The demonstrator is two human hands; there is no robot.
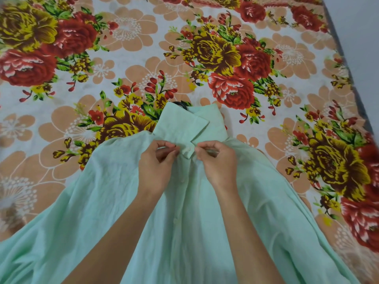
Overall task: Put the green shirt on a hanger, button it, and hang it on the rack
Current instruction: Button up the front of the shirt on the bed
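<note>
A pale green shirt (98,201) lies spread front-up on a flowered bedsheet, collar pointing away from me. A dark hanger hook (181,104) pokes out above the collar (184,124); the rest of the hanger is hidden inside the shirt. My left hand (158,162) pinches the left edge of the placket just below the collar. My right hand (217,160) pinches the right edge opposite it. The two hands sit close together at the top of the button line. Small buttons (182,181) run down the placket between my forearms.
The flowered bedsheet (143,48) covers the whole bed around the shirt. The bed's right edge (348,64) runs diagonally, with a grey floor or wall (363,27) beyond it. No rack is in view.
</note>
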